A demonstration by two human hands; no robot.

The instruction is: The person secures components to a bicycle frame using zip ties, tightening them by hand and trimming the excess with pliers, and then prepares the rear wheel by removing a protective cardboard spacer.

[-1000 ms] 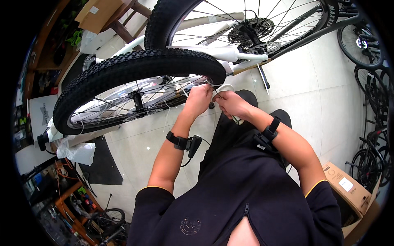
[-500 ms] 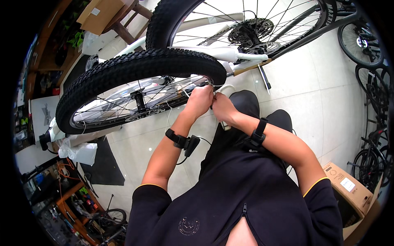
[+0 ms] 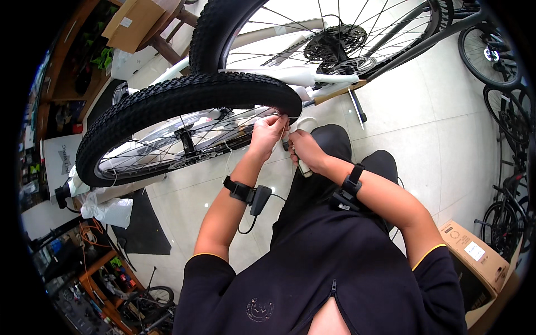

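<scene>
A front bicycle wheel with a knobbly black tyre lies slanted before me, its hub and spokes showing. My left hand is closed in a pinch at the wheel's right end, on a thin white tie that loops by the tyre. Just below and to the right, my right hand is wrapped round a hand tool with pale handles; a dark part pokes out toward my left hand. Its jaws are too small to make out. Another thin white tie hangs from the wheel's lower edge.
Behind it stands a bicycle with a white frame, rear wheel, cassette and kickstand. A cardboard box is at lower right, with more bicycles along the right. Shelves, a stool and white plastic wrapping lie left.
My hands, close together before, have come slightly apart. The right one dropped a little with the tool, and the left fingers now show pinched on the tie. The view shifted slightly.
</scene>
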